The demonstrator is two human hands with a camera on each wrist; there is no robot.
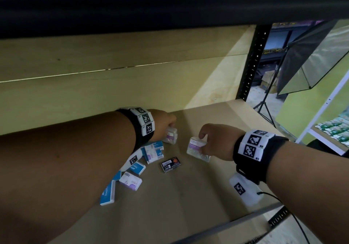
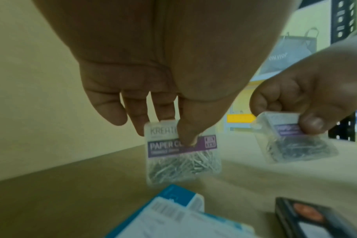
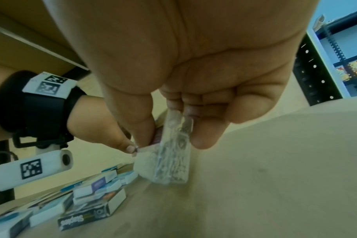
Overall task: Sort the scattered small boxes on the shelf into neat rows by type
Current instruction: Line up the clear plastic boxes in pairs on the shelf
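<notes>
Each hand pinches a clear paper-clip box at its top edge: the left hand [image 1: 162, 124] holds the far box [image 1: 171, 135], the right hand [image 1: 217, 141] the right box [image 1: 196, 146], both low over the shelf [image 1: 188, 196]. They look light, stiff and probably slippery; the loose clips will shift, so grip the sides. The blue boxes [image 1: 138, 168] and black box [image 1: 171, 164] lie scattered near left.

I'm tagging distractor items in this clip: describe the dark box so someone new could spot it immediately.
On the brown shelf, look between the two forearms, nearer the camera than the hands. The black box lies flat and alone there, just right of the pile of blue and white boxes. It is the only dark one, with a white barcode label and an orange round mark on top.
</notes>
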